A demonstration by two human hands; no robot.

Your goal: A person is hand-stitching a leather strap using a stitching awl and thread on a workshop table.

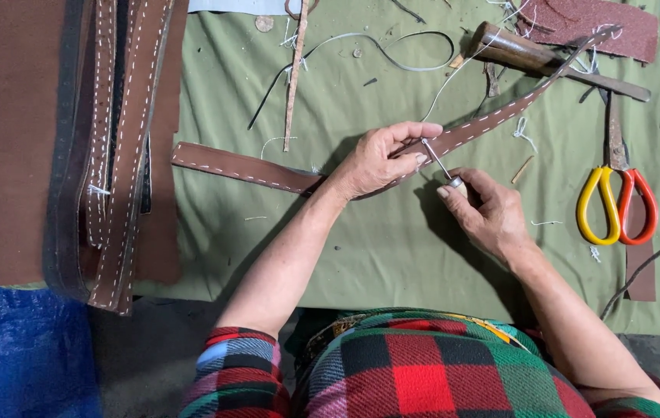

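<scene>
Centrally, a brown stitched leather strap [454, 139] is pinched by the left hand [380, 159] over the green tabletop [361, 248]. Beside it, a metal awl [440, 164] is gripped in the right hand [489, 213], its tip touching the strap; yellow-and-orange scissors [616, 203] lie to the strap's right.

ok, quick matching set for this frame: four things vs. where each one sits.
Things:
1. strap
2. awl
3. scissors
4. stitched strap pile

Places:
A. far left, on brown sheet
B. flat on green cloth, right side
C. pinched in left hand
D. held by right hand, tip at strap

Pairs: 1-C, 2-D, 3-B, 4-A
</scene>
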